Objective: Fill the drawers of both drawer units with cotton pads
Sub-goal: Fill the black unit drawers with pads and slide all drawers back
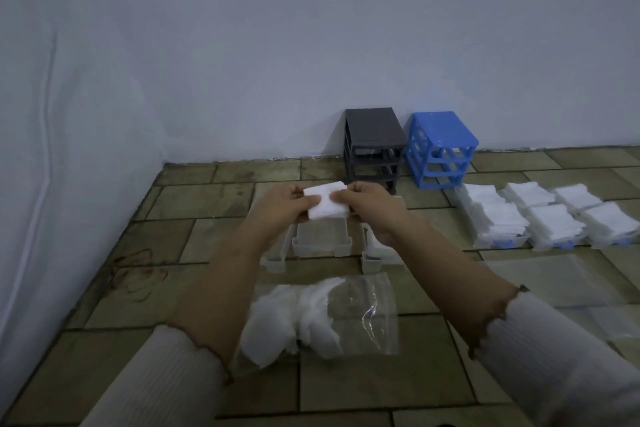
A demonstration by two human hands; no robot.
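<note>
Both hands hold one stack of cotton pads [327,205] just above the clear drawer [321,242]; left hand [287,208] pinches its left end, right hand [372,210] its right; long axis crosswise; the drawer lies straight below the fingers [313,198], equally near both hands.

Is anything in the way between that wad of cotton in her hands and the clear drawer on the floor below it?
Nothing visible. Both hands hold the cotton pads right above the clear drawer, whose top is open.
</note>
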